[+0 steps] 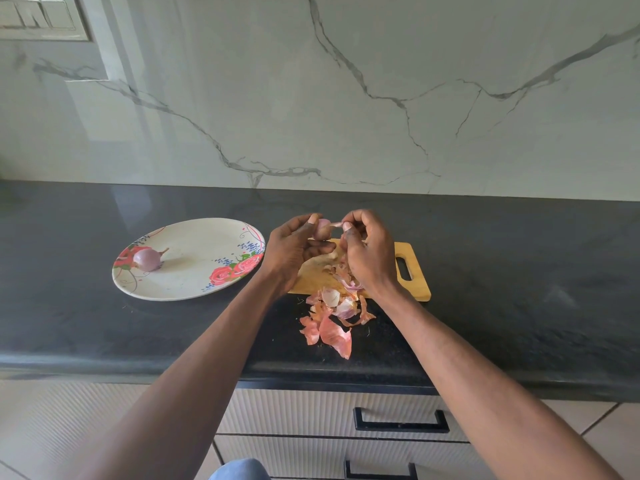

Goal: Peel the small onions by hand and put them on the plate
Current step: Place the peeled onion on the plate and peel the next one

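Above the cutting board (412,268), a small onion (322,229) is gripped in the curled fingers (313,219) of the left hand (294,247), while a strip of its skin (335,224) is pinched by the right hand (369,251). Loose peels (332,323) are piled on the board's near edge and the dark tabletop (519,271). One peeled onion (148,259) is seen on the floral plate (194,282), left of the hands.

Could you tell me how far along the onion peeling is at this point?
Done: one peeled onion lies on the plate, and loose skins are piled by the cutting board. In hand: the left hand holds a second onion while the right hand pulls its skin. Left: finishing and plating it.
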